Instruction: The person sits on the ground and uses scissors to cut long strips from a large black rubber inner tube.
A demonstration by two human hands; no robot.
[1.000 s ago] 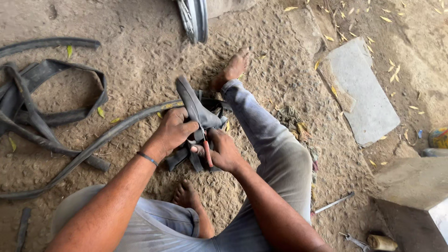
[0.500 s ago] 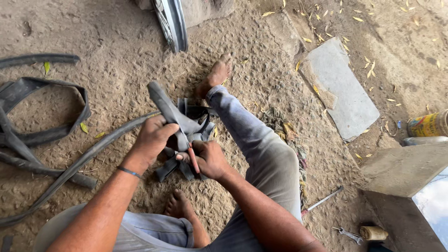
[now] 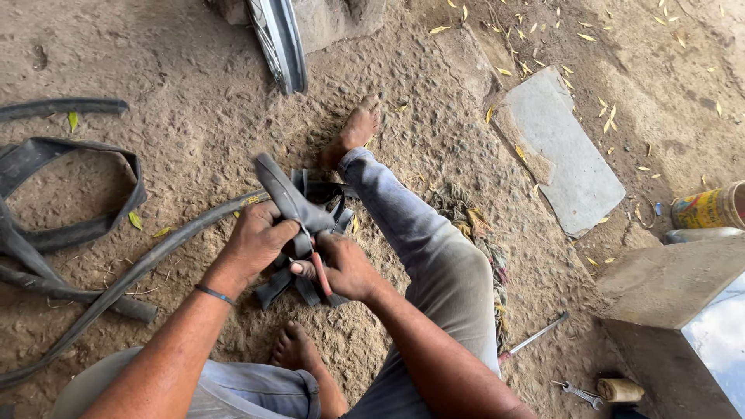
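I sit on bare dirt with one leg stretched out. My left hand (image 3: 256, 240) grips a folded black rubber inner tube (image 3: 289, 198) whose loop sticks up and away from me. My right hand (image 3: 341, 265) is closed on a thin red-handled tool (image 3: 320, 273) and on the tube's folds just right of my left hand. More black folds of the tube (image 3: 279, 285) hang below both hands, above my bent foot (image 3: 293, 348). A dark band circles my left wrist.
Flat black rubber tubes (image 3: 70, 233) lie on the left. A wheel rim (image 3: 278, 43) stands at the top. A grey slab (image 3: 566, 155), a yellow can (image 3: 710, 206), a concrete block (image 3: 667, 287), a rag (image 3: 473, 233), a metal rod (image 3: 535, 337) and a wrench (image 3: 578, 393) are on the right.
The view has shifted a little, so everything sits slightly higher and further left in frame. Both hands keep their hold on the tube with almost no movement.
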